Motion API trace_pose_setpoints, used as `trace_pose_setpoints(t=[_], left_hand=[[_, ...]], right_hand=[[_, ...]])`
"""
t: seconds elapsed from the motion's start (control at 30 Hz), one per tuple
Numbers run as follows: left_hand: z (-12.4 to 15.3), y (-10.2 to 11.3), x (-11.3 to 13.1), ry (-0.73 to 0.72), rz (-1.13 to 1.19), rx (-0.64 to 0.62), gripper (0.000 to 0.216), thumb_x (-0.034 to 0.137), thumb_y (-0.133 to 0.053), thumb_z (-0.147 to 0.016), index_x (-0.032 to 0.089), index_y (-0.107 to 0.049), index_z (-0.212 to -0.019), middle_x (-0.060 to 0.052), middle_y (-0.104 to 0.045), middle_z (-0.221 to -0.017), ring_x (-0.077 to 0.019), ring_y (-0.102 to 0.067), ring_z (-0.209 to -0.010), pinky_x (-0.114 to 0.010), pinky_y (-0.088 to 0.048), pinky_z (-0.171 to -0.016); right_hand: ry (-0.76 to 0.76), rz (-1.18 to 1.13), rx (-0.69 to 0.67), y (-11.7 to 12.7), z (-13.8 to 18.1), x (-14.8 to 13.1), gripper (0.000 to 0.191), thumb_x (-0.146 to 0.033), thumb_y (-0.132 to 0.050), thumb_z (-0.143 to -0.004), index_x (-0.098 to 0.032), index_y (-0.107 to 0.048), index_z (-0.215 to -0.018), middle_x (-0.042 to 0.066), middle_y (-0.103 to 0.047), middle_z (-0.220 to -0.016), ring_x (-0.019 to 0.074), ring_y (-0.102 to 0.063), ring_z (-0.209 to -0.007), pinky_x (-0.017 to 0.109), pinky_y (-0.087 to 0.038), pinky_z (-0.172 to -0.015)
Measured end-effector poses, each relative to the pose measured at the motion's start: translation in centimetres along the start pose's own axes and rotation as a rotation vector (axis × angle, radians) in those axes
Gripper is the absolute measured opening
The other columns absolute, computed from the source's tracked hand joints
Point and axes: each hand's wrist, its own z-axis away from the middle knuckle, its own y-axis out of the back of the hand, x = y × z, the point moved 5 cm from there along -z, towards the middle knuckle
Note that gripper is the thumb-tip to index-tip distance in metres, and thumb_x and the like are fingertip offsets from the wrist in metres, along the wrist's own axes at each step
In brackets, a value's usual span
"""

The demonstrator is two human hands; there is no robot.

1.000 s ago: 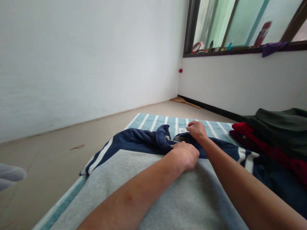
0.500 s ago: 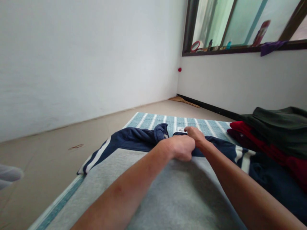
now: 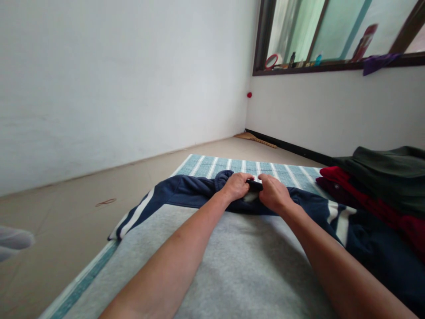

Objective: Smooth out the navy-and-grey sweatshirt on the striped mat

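- The left hand (image 3: 236, 186) has come up off the grey cloth and the right hand (image 3: 274, 193) has drawn back a little; both now meet at the collar (image 3: 254, 186), centre of frame, so the hold is two-handed
- Both hands are curled, fingers closed on the navy collar edge, knuckles close together; how hard they pinch I cannot tell
- The sweatshirt (image 3: 232, 266) lies flat, its grey body filling the lower frame, on a striped mat (image 3: 212, 165)
- A pile (image 3: 381, 181) of folded clothes sits at the right edge; a window (image 3: 315, 31) is at upper right
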Motion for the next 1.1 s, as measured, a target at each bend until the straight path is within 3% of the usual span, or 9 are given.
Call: trace_pose_setpoints(t=[0.17, 0.33, 0.43, 0.53, 0.63, 0.73, 0.93, 1.1], left_hand=[[0.3, 0.1, -0.1, 0.08, -0.054, 0.04, 0.032, 0.008, -0.044, -0.079, 0.017, -0.071, -0.094, -0.008, -0.072, -0.091, -0.0205, -0.065, -0.091, -0.028, -0.048, -0.083], [0.2, 1.2, -0.4, 0.094, -0.104, 0.082, 0.019, 0.021, -0.055, -0.079, 0.019, -0.07, -0.09, -0.006, -0.07, -0.095, -0.0197, -0.064, -0.091, -0.026, -0.047, -0.082], [-0.1, 3.0, -1.7, 0.125, -0.116, 0.148, 0.026, 0.032, -0.063, -0.077, 0.019, -0.068, -0.098, -0.005, -0.066, -0.107, -0.0185, -0.06, -0.101, -0.023, -0.043, -0.09], [0.1, 4.6, -3.5, 0.234, -0.138, 0.206, 0.031, 0.029, -0.062, -0.076, 0.016, -0.067, -0.103, -0.009, -0.063, -0.114, -0.0219, -0.055, -0.11, -0.027, -0.039, -0.097], [0.6, 4.9, -5.4, 0.385, -0.135, 0.183, 0.028, 0.03, -0.062, -0.073, 0.014, -0.07, -0.094, -0.014, -0.067, -0.104, -0.0282, -0.059, -0.103, -0.033, -0.045, -0.091], [0.8, 4.6, -6.9, 0.505, -0.081, 0.156, 0.023, 0.033, -0.059, -0.074, 0.015, -0.072, -0.08, -0.013, -0.07, -0.09, -0.0283, -0.063, -0.094, -0.033, -0.048, -0.083], [1.0, 4.6, -8.4, 0.622, 0.1, 0.239, 0.013, 0.012, -0.059, -0.063, 0.016, -0.07, -0.07, -0.011, -0.071, -0.085, -0.0263, -0.064, -0.092, -0.029, -0.048, -0.079], [1.4, 4.4, -9.0, 0.675, 0.398, 0.284, 0.008, 0.009, -0.06, -0.059, 0.013, -0.064, -0.065, -0.004, -0.065, -0.064, -0.0197, -0.064, -0.068, -0.024, -0.048, -0.058]], right_hand=[[-0.047, 0.121, 0.016, 1.0, 1.3, -0.8, 0.029, -0.011, -0.043, -0.079, -0.008, -0.064, -0.1, 0.018, -0.061, -0.101, 0.0309, -0.059, -0.095, 0.034, -0.044, -0.071], [-0.067, 0.177, 0.027, 1.7, 0.9, -0.8, 0.032, -0.012, -0.04, -0.082, -0.01, -0.068, -0.096, 0.018, -0.061, -0.099, 0.0308, -0.059, -0.095, 0.035, -0.046, -0.071], [-0.068, 0.189, 0.01, 1.8, 0.5, -0.6, 0.032, -0.012, -0.04, -0.081, -0.011, -0.068, -0.097, 0.018, -0.063, -0.097, 0.0307, -0.06, -0.094, 0.035, -0.046, -0.07], [-0.047, 0.196, -0.018, 1.6, 0.4, -0.6, 0.032, -0.012, -0.041, -0.08, -0.012, -0.068, -0.098, 0.017, -0.064, -0.095, 0.0309, -0.062, -0.091, 0.035, -0.046, -0.069], [0.017, 0.199, -0.028, 1.6, 0.3, -1.1, 0.034, -0.011, -0.041, -0.081, -0.015, -0.065, -0.105, 0.015, -0.063, -0.1, 0.0303, -0.061, -0.095, 0.036, -0.045, -0.071], [0.097, 0.191, -0.045, 1.5, -0.1, -1.7, 0.036, -0.01, -0.043, -0.081, -0.018, -0.062, -0.11, 0.013, -0.063, -0.105, 0.0289, -0.059, -0.099, 0.035, -0.044, -0.075], [0.145, 0.159, -0.07, 0.9, -1.6, -2.5, 0.027, -0.011, -0.05, -0.079, -0.014, -0.065, -0.101, 0.015, -0.063, -0.104, 0.0288, -0.058, -0.1, 0.035, -0.043, -0.079], [0.173, 0.056, -0.026, 0.9, -2.3, -3.7, 0.028, -0.009, -0.049, -0.079, -0.015, -0.065, -0.101, 0.016, -0.062, -0.109, 0.0283, -0.056, -0.105, 0.037, -0.04, -0.086]])
